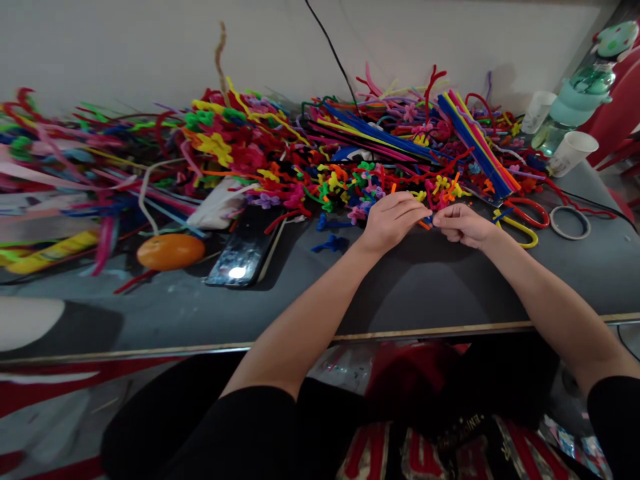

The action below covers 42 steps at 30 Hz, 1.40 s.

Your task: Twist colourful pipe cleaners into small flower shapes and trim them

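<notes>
Over the grey table, my left hand [394, 219] and my right hand [463, 224] meet almost fingertip to fingertip. Both are closed in a pinch on a short pipe cleaner [429, 219], of which only bits of blue and orange show between the fingers. Most of it is hidden. Just behind the hands lie small bent pipe cleaner flowers [444, 191] in yellow, pink and orange. Two blue twisted pipe cleaner pieces [331, 244] rest on the table left of my left hand. Scissors with red and yellow handles [520, 230] lie beside my right hand.
A heap of coloured pipe cleaners [250, 147] runs along the wall. Leftward are a phone [245, 250] and an orange [171, 252]. At right stand paper cups [573, 153], a green bottle [575, 107] and a roll of tape [570, 223]. The table edge [425, 331] is close.
</notes>
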Each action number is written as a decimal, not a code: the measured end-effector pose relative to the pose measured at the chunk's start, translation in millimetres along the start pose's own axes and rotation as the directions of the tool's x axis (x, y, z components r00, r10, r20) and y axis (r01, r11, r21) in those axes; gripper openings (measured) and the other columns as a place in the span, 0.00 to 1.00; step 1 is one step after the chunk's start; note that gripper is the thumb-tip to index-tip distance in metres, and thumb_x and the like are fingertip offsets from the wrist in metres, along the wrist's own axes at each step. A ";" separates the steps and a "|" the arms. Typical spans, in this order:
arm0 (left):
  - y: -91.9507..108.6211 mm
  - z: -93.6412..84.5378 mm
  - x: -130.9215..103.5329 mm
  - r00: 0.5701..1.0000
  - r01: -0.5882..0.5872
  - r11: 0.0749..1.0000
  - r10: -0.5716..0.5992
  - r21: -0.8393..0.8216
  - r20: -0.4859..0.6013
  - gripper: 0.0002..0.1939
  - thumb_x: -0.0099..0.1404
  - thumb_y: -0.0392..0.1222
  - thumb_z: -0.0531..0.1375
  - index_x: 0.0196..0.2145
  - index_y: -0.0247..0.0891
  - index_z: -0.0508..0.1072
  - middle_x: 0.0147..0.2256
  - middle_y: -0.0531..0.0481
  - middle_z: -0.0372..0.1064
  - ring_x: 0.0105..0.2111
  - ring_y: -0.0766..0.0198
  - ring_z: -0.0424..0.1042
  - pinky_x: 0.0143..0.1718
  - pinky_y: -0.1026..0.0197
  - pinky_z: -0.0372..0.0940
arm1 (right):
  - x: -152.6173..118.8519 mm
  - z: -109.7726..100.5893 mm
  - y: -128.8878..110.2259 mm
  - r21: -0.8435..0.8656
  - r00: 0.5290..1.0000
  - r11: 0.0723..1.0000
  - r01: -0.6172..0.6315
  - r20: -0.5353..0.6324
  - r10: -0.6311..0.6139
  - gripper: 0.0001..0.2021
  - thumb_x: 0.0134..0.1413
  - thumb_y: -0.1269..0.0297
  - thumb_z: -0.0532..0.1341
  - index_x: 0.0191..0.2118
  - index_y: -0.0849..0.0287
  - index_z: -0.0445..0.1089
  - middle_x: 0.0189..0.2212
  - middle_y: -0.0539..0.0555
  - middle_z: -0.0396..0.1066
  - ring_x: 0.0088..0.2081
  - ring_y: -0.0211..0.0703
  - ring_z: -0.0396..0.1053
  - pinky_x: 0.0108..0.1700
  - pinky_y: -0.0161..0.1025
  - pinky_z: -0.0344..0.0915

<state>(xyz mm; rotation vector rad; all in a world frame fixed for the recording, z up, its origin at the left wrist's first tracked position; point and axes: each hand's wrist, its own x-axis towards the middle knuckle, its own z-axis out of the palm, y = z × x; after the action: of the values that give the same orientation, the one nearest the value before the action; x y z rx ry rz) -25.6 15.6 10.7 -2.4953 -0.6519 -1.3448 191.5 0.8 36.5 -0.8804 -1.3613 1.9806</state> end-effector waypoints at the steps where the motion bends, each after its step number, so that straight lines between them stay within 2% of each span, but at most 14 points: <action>1: -0.4 -2.2 0.9 0.999 -0.029 0.999 0.029 0.027 0.019 0.12 0.75 0.42 0.55 0.43 0.44 0.79 0.38 0.51 0.80 0.44 0.63 0.75 0.47 0.60 0.70 | 0.1 -0.2 0.3 -0.011 1.000 1.000 0.000 -0.003 0.000 0.17 0.40 0.55 0.75 0.26 0.60 0.70 0.11 0.36 0.46 0.15 0.24 0.38 0.17 0.29 0.36; 7: 2.5 -18.1 13.5 0.955 -0.235 0.958 0.197 0.162 0.222 0.12 0.75 0.36 0.52 0.42 0.43 0.76 0.38 0.54 0.79 0.46 0.66 0.75 0.43 0.63 0.67 | -2.9 2.1 -4.4 -0.190 0.992 0.981 -0.029 -0.128 0.005 0.14 0.42 0.61 0.75 0.27 0.63 0.72 0.13 0.40 0.55 0.15 0.25 0.44 0.16 0.30 0.38; 14: 7.8 -23.9 22.0 0.922 -0.375 0.891 0.331 0.254 0.199 0.10 0.74 0.32 0.54 0.40 0.39 0.76 0.32 0.54 0.77 0.43 0.66 0.75 0.39 0.63 0.66 | -5.1 2.9 -8.4 -0.280 0.985 0.958 -0.063 -0.171 0.015 0.11 0.50 0.65 0.71 0.25 0.62 0.70 0.14 0.41 0.54 0.16 0.25 0.44 0.17 0.30 0.38; 22: 2.9 -10.1 10.3 0.935 -0.213 0.961 0.149 0.177 0.321 0.17 0.75 0.36 0.49 0.40 0.37 0.78 0.28 0.49 0.74 0.32 0.64 0.73 0.30 0.63 0.62 | -1.7 -0.1 -5.7 -0.406 0.971 0.910 -0.085 -0.240 -0.016 0.10 0.53 0.61 0.68 0.28 0.62 0.73 0.13 0.40 0.52 0.16 0.28 0.45 0.19 0.32 0.43; 26: 14.7 -2.8 8.6 0.938 0.075 0.997 -0.082 0.034 0.336 0.18 0.71 0.40 0.52 0.27 0.35 0.76 0.27 0.44 0.74 0.30 0.62 0.72 0.27 0.62 0.61 | -4.2 8.5 -2.7 -0.745 0.920 0.667 -0.005 -0.266 -0.289 0.07 0.54 0.63 0.66 0.31 0.62 0.77 0.16 0.45 0.63 0.19 0.31 0.57 0.26 0.33 0.53; 28: 18.6 4.1 8.0 0.885 0.354 0.930 -0.300 -0.096 0.357 0.17 0.66 0.40 0.53 0.23 0.35 0.73 0.23 0.46 0.71 0.26 0.62 0.70 0.26 0.61 0.61 | -6.4 14.4 1.0 -0.878 0.882 0.477 0.037 -0.195 -0.429 0.07 0.56 0.65 0.63 0.34 0.61 0.79 0.23 0.50 0.73 0.25 0.36 0.67 0.31 0.35 0.59; 29: 19.2 8.0 7.7 0.821 0.517 0.836 -0.425 -0.182 0.380 0.17 0.65 0.41 0.53 0.20 0.36 0.71 0.20 0.48 0.68 0.23 0.64 0.68 0.24 0.61 0.60 | -7.1 17.0 3.2 -0.921 0.867 0.386 0.055 -0.147 -0.476 0.09 0.58 0.65 0.61 0.36 0.61 0.79 0.27 0.53 0.76 0.28 0.39 0.70 0.34 0.36 0.61; 31: 18.1 14.8 7.5 0.626 0.780 0.514 -0.614 -0.357 0.482 0.18 0.64 0.42 0.53 0.18 0.38 0.67 0.14 0.52 0.59 0.16 0.68 0.59 0.19 0.62 0.56 | -7.4 20.9 8.0 -0.968 0.846 0.241 0.065 -0.074 -0.527 0.12 0.62 0.65 0.58 0.40 0.61 0.79 0.35 0.58 0.79 0.34 0.43 0.74 0.38 0.37 0.63; 32: 17.2 17.1 7.5 0.541 0.838 0.348 -0.633 -0.420 0.554 0.19 0.65 0.44 0.52 0.17 0.39 0.64 0.12 0.54 0.53 0.13 0.69 0.53 0.17 0.63 0.52 | -6.9 22.0 10.0 -0.979 0.842 0.194 0.057 -0.058 -0.537 0.13 0.63 0.65 0.56 0.41 0.61 0.79 0.37 0.60 0.80 0.36 0.44 0.74 0.39 0.38 0.63; 34: 16.2 18.4 7.4 0.480 0.861 0.181 -0.596 -0.475 0.644 0.20 0.67 0.46 0.52 0.18 0.41 0.63 0.11 0.57 0.46 0.12 0.70 0.50 0.15 0.64 0.48 | -5.2 22.3 12.5 -0.986 0.832 0.164 0.028 -0.068 -0.550 0.13 0.65 0.65 0.55 0.42 0.60 0.78 0.38 0.60 0.80 0.37 0.45 0.74 0.39 0.38 0.64; 35: 16.5 17.6 7.2 0.490 0.860 0.209 -0.588 -0.465 0.643 0.20 0.68 0.47 0.51 0.20 0.40 0.64 0.11 0.57 0.48 0.12 0.69 0.51 0.15 0.64 0.49 | -4.5 21.7 12.7 -0.984 0.826 0.176 0.016 -0.086 -0.557 0.13 0.64 0.65 0.56 0.41 0.60 0.78 0.38 0.60 0.80 0.36 0.44 0.74 0.39 0.38 0.64; 36: 17.2 16.1 6.8 0.528 0.847 0.315 -0.598 -0.428 0.603 0.20 0.70 0.48 0.50 0.23 0.39 0.67 0.12 0.55 0.54 0.13 0.68 0.56 0.16 0.64 0.53 | -3.9 20.7 12.1 -0.980 0.817 0.200 0.008 -0.109 -0.567 0.12 0.64 0.66 0.56 0.41 0.60 0.78 0.37 0.59 0.80 0.35 0.44 0.74 0.39 0.38 0.64; 39: 18.0 10.6 4.3 0.741 0.615 0.775 -0.505 -0.144 0.443 0.16 0.72 0.48 0.53 0.36 0.36 0.75 0.27 0.45 0.74 0.27 0.62 0.73 0.29 0.61 0.66 | -3.6 16.3 7.2 -0.946 0.800 0.325 0.010 -0.188 -0.570 0.10 0.61 0.65 0.59 0.38 0.60 0.78 0.33 0.57 0.80 0.31 0.42 0.72 0.38 0.38 0.63; 42: 12.2 5.8 1.5 0.856 0.327 0.943 -0.324 0.063 0.404 0.14 0.73 0.41 0.51 0.47 0.36 0.75 0.38 0.41 0.78 0.38 0.58 0.77 0.35 0.61 0.68 | -2.3 12.0 2.5 -0.880 0.836 0.474 0.042 -0.229 -0.499 0.08 0.58 0.64 0.62 0.34 0.60 0.79 0.28 0.54 0.77 0.27 0.39 0.69 0.34 0.36 0.61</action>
<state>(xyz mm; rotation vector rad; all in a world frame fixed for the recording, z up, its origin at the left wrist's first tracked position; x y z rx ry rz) -14.7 7.7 8.9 -2.7903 -1.2089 -0.9038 183.3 -8.5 37.8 -1.3217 -2.0196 0.6316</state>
